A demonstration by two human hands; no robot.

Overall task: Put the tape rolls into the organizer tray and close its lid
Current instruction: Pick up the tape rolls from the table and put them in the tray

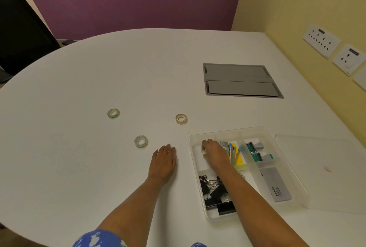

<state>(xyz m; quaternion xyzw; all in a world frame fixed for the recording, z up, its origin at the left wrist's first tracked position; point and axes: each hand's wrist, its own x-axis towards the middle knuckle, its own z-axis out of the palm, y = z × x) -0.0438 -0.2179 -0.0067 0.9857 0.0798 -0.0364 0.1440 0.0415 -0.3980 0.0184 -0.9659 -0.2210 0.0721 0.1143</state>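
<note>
White laminate table (99, 80) carries everything. Near right, the clear organizer tray (281, 169) stands open, its lid (324, 159) flat just right of it. The right hand (214, 152) reaches into the tray's far-left compartment, fingers curled onto a tape roll (203, 151) that is mostly hidden. The left hand (163, 160) lies flat, fingers together, holding nothing. Three tape rolls rest left of the tray: near (141, 141), far-left (113, 113), far-right (181, 118).

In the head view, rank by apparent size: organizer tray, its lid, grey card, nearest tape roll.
1. Organizer tray and lid: alike, lid partly cut off, so unranked.
2. Grey card.
3. Nearest tape roll.
</note>
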